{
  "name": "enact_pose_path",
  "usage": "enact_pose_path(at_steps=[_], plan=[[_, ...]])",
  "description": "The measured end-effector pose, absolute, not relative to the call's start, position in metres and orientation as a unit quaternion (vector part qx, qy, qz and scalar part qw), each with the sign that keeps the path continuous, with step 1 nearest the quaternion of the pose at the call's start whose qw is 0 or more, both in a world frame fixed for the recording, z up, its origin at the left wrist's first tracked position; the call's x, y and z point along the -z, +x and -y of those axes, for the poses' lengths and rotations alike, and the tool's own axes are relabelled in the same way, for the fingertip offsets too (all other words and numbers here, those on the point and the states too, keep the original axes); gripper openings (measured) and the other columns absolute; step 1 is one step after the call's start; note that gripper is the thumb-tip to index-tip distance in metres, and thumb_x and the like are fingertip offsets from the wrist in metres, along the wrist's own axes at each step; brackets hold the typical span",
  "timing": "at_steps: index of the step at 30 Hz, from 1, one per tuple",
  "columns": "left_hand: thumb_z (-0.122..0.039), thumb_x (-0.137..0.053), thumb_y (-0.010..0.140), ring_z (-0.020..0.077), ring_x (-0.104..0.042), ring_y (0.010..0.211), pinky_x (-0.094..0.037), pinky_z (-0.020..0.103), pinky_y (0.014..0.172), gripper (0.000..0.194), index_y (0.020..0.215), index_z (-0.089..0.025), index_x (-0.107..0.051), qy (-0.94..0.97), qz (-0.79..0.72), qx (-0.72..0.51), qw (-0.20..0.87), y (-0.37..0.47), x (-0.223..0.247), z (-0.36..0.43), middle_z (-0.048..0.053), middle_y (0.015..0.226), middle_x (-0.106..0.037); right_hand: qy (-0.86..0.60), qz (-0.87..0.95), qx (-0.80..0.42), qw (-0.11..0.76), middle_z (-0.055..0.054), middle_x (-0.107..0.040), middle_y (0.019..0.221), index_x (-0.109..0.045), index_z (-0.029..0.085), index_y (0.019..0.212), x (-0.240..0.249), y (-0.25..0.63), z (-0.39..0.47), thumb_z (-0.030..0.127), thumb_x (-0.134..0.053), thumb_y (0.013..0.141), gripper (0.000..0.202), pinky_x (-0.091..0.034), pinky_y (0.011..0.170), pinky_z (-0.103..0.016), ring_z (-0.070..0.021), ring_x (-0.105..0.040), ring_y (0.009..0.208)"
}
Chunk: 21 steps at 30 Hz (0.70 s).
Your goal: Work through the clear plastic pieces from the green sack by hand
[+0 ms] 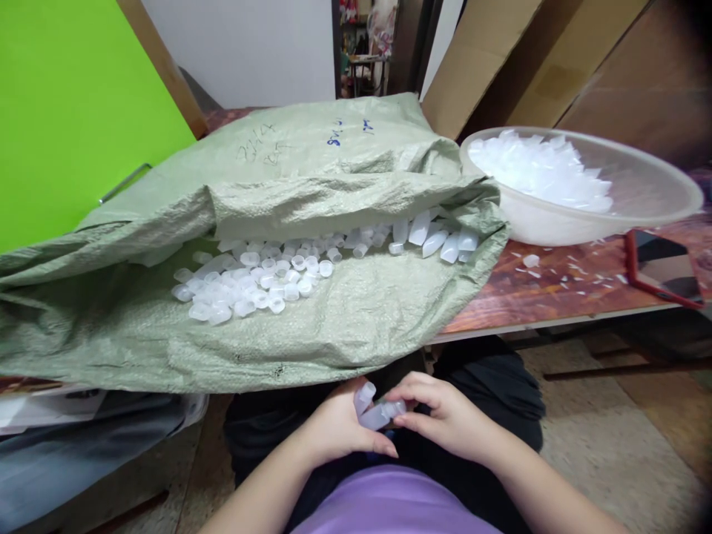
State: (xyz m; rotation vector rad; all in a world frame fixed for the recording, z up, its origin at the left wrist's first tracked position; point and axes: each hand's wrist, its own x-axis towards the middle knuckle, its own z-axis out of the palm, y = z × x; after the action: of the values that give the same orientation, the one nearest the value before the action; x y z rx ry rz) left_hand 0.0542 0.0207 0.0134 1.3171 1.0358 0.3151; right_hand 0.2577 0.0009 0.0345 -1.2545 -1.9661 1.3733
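- Both hands are down at the lap, meeting over a couple of small clear plastic pieces (pixel 377 409).
- Left hand (pixel 339 430) is curled round one piece, and right hand (pixel 445 419) pinches the other's end with fingertips.
- Looks like the fit-together step; next it'd need lining the ends up straight and pushing.
- Just ahead of the hands: a green woven sack (pixel 334 326) spilling loose caps (pixel 250 282).
- Further off to the right, a bowl (pixel 656 200) of pieces.

Table (pixel 556 297): sack (pixel 278 334), bowl (pixel 656 200), probably phone (pixel 664 276).
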Motion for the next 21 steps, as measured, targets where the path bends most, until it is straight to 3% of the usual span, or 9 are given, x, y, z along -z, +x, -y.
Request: enact_pose_path(at_steps=[5,8,11,13,15,16,18,20,21], plan=[[-0.042,-0.081,0.045,0.0085,-0.036,0.06,-0.028,0.021,0.052,0.055,0.074,-0.017,-0.042,0.581,-0.439,-0.094,0.679,0.05,-0.015,-0.023,-0.007,0.065,-0.039,-0.392,0.758,-0.477,0.209,-0.007,-0.062,0.104,-0.064,0.023,0.104,-0.037,0.264,-0.003,0.028,-0.046,0.087,0.025,-0.047,0.082,-0.024,-0.0134,-0.059,0.094],[-0.045,-0.08,0.047,0.0087,-0.037,0.06,-0.029,0.021,0.053,0.054,0.073,-0.017,-0.042,0.602,-0.452,-0.082,0.654,0.05,-0.014,-0.022,-0.007,0.065,-0.04,-0.459,0.73,-0.481,0.158,-0.006,-0.065,0.078,-0.068,0.018,0.089,-0.031,0.257,-0.003,0.043,-0.05,0.083,0.032,-0.047,0.064,-0.024,-0.0144,-0.061,0.071],[-0.044,-0.077,0.052,0.0097,-0.038,0.061,-0.03,0.022,0.055,0.048,0.074,-0.017,-0.044,0.639,-0.487,-0.084,0.59,0.053,-0.014,-0.022,-0.006,0.066,-0.041,-0.561,0.674,-0.473,0.087,-0.004,-0.06,0.058,-0.066,0.016,0.066,-0.023,0.249,-0.004,0.054,-0.03,0.087,0.056,-0.044,0.057,-0.027,-0.015,-0.056,0.056],[-0.044,-0.075,0.056,0.0109,-0.04,0.063,-0.031,0.023,0.057,0.044,0.075,-0.017,-0.046,0.667,-0.509,-0.087,0.537,0.055,-0.015,-0.023,-0.005,0.068,-0.044,-0.57,0.681,-0.447,0.109,-0.009,-0.065,0.083,-0.065,0.016,0.087,-0.02,0.249,-0.003,0.053,-0.035,0.086,0.048,-0.046,0.068,-0.03,-0.0188,-0.061,0.074],[-0.045,-0.072,0.06,0.0117,-0.042,0.064,-0.032,0.024,0.059,0.04,0.077,-0.018,-0.048,0.684,-0.509,-0.092,0.515,0.056,-0.014,-0.023,-0.004,0.07,-0.047,-0.52,0.716,-0.438,0.158,-0.012,-0.057,0.113,-0.052,0.018,0.117,-0.019,0.251,-0.002,0.046,-0.049,0.082,0.045,-0.045,0.082,-0.03,-0.0205,-0.057,0.097],[-0.046,-0.071,0.061,0.0118,-0.042,0.064,-0.032,0.024,0.058,0.04,0.078,-0.018,-0.049,0.688,-0.507,-0.087,0.511,0.056,-0.013,-0.024,-0.004,0.07,-0.048,-0.493,0.727,-0.447,0.169,-0.011,-0.054,0.118,-0.047,0.02,0.122,-0.019,0.252,-0.002,0.043,-0.051,0.082,0.047,-0.044,0.086,-0.029,-0.0197,-0.055,0.102],[-0.047,-0.071,0.059,0.0117,-0.042,0.062,-0.031,0.023,0.057,0.041,0.078,-0.018,-0.05,0.696,-0.508,-0.061,0.504,0.056,-0.011,-0.023,-0.005,0.069,-0.048,-0.479,0.721,-0.478,0.147,-0.008,-0.061,0.103,-0.057,0.021,0.11,-0.018,0.254,0.0,0.039,-0.042,0.087,0.033,-0.046,0.082,-0.029,-0.0177,-0.058,0.092],[-0.048,-0.071,0.058,0.0116,-0.042,0.061,-0.03,0.024,0.055,0.042,0.078,-0.018,-0.05,0.702,-0.518,-0.034,0.488,0.055,-0.009,-0.023,-0.005,0.068,-0.047,-0.515,0.681,-0.505,0.126,-0.007,-0.064,0.084,-0.062,0.018,0.093,-0.016,0.254,0.002,0.042,-0.033,0.089,0.038,-0.048,0.073,-0.029,-0.017,-0.061,0.078],[-0.047,-0.071,0.059,0.0119,-0.042,0.061,-0.03,0.024,0.056,0.041,0.078,-0.018,-0.05,0.707,-0.521,-0.034,0.477,0.056,-0.008,-0.023,-0.004,0.068,-0.048,-0.525,0.668,-0.509,0.136,-0.008,-0.064,0.087,-0.06,0.017,0.096,-0.015,0.254,0.002,0.045,-0.037,0.088,0.038,-0.048,0.073,-0.029,-0.0176,-0.061,0.08]])
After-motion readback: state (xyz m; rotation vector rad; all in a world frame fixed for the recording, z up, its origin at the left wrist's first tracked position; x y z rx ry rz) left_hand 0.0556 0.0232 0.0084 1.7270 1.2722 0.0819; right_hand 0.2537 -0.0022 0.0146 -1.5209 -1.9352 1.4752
